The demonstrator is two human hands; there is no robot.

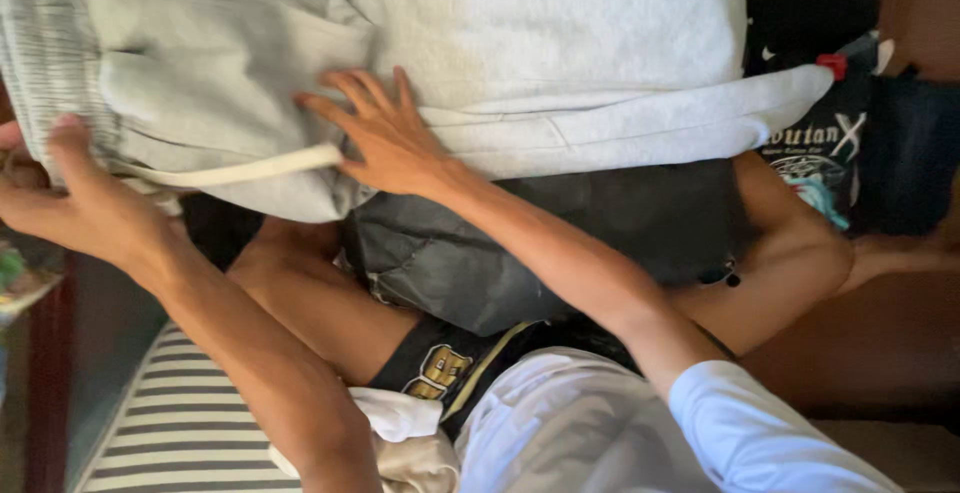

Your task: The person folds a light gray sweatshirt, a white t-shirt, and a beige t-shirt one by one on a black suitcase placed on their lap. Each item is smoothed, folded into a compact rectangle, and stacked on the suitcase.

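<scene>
Striped bedding (190, 423), dark jacket (520, 243), grey sweatpants (560, 43)

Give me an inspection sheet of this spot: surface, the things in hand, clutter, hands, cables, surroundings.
Surface: person's lap, legs under the clothes.
Things in hand: grey sweatpants spread across the lap, drawstring hanging loose.
Clutter: dark garment beneath; black printed shirt beside; white cloth near the knee.
Hands: left hand grips the waistband; right hand lies flat, fingers spread, on the sweatpants.
Cables: nothing seen.
Surroundings: striped fabric; brown floor.
</scene>
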